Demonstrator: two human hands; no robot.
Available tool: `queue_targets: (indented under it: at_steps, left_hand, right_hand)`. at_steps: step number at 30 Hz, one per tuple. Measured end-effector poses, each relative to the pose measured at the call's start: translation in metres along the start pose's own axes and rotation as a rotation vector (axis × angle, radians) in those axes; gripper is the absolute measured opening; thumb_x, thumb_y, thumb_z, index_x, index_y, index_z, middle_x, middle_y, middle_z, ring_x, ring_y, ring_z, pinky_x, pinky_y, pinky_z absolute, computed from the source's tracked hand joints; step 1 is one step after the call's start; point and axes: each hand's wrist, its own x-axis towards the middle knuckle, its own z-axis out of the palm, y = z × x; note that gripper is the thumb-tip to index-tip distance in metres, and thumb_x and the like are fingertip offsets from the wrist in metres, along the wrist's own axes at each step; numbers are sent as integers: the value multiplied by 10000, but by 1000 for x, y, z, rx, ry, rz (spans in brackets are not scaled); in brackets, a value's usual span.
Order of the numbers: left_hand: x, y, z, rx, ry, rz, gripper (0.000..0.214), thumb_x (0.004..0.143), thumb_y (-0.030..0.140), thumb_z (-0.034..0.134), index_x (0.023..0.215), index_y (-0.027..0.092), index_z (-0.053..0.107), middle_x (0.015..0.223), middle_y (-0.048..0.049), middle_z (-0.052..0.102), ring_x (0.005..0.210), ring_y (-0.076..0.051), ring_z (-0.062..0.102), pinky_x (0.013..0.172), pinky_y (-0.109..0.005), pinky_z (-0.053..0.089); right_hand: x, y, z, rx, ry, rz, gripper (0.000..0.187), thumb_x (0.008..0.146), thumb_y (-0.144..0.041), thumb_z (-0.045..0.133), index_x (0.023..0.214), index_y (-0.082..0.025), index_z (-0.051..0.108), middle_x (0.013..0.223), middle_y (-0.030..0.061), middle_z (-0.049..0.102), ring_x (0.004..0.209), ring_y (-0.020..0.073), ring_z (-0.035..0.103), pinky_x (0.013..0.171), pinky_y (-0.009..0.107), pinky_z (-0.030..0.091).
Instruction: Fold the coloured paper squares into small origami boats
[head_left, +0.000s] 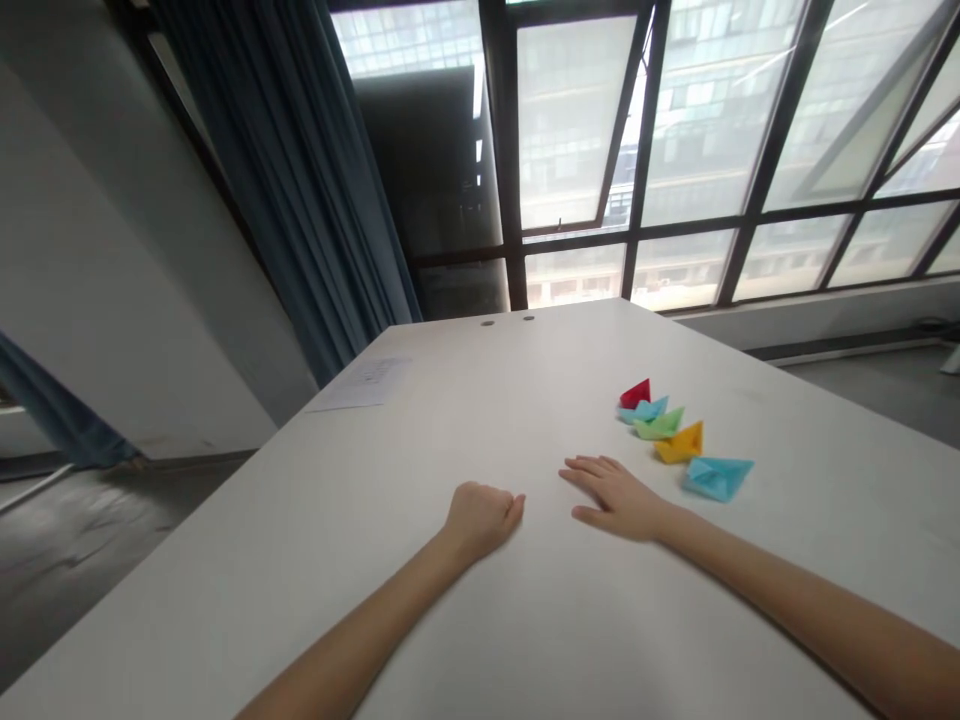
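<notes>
The left hand [480, 518] is resting clenched and empty on the white desk [315, 520]. The right hand [615, 495] is lying flat, grip released, near the yellow paper boat [681, 443] and blue paper boat [716, 477].

Five folded paper boats sit in a row on the white table [465, 620], running from about one o'clock toward three o'clock of the right hand [616, 497]: one red boat [636, 393], one light blue boat [645, 410], one green boat [660, 424], one yellow boat [681, 444] and one larger blue boat [716, 477]. Two hands rest on the table, the right one and the left hand [480, 518] at its nine o'clock. One sheet of paper [363, 384] lies at about eleven o'clock, and two small round holes [508, 321] mark the far edge at twelve o'clock.
</notes>
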Motion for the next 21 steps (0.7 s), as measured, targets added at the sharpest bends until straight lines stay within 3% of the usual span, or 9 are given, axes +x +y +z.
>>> queue_targets:
  at_steps: [3,6,8,10,14,21]
  left_hand:
    - [-6,-9,-3,-39,18,-67,563,824,564,301,670,153,654,674,-150,652,694,-254,614,690,-374,407]
    - [-8,-17,-2,-130,39,-75,622,706,701,401,931,178,649,1002,-186,628,993,-328,546,865,-442,362]
    - [-8,-20,0,-201,-1,-70,750,669,739,413,1216,235,507,1311,-160,451,1219,-344,376,988,-480,258]
    - [-6,-23,3,-252,-79,-59,827,675,749,389,1362,296,304,1453,-108,240,1327,-337,192,1036,-527,149]
    - [-6,-23,6,-258,-159,-36,838,696,753,347,1396,314,204,1483,-101,125,1354,-335,72,1031,-580,78]
    - [-7,-21,7,-231,-136,-43,822,706,744,346,1396,323,199,1482,-97,110,1352,-336,68,1029,-591,88]
  right_hand:
    - [0,-1,-1,1,-3,3,615,819,-565,385,1339,-237,385,1392,102,378,1268,272,333,1036,475,227]
    - [0,-1,0,0,-8,5,613,820,-561,385,1339,-234,387,1392,104,378,1270,275,330,1036,474,226]
    - [0,-1,1,-2,-10,5,611,823,-563,378,1339,-237,387,1391,101,380,1269,278,330,1035,480,225]
    - [0,-1,1,-7,-11,6,614,824,-569,372,1341,-240,384,1392,99,379,1268,279,330,1035,482,225]
    - [0,-1,2,-5,-10,8,622,824,-579,365,1348,-244,372,1396,94,374,1270,277,329,1038,479,221]
    - [-1,-3,1,-9,-27,26,634,826,-597,339,1355,-248,359,1407,97,355,1283,275,314,1044,491,205]
